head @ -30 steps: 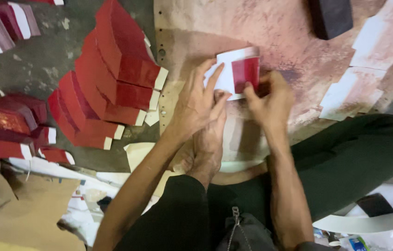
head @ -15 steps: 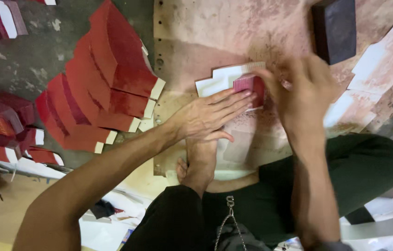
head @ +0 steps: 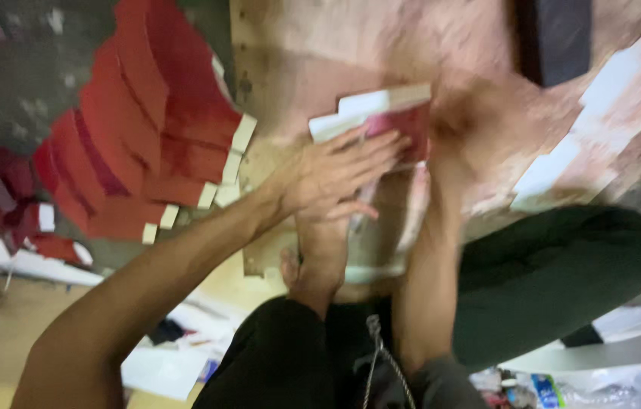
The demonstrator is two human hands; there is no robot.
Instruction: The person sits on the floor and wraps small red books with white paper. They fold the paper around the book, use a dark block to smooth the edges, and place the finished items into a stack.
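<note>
Red-and-white card [head: 400, 121] half under blurred hands [head: 339, 178]

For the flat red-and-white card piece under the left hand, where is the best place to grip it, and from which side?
Probably the white top edge of the flat red-and-white card piece, pinched from the far side: it lies flat on the wooden board, the left hand covers its near part, and the right hand is blurred.

We see both forearms bare to the elbow, with no sleeves, rings or watch on the left hand [head: 336, 178] or the blurred right hand [head: 461, 125]. The legs are in dark trousers, black over the left knee and dark green over the right thigh. A bare foot [head: 313, 261] shows between them, and a thin metal chain hangs at the waist.
</note>
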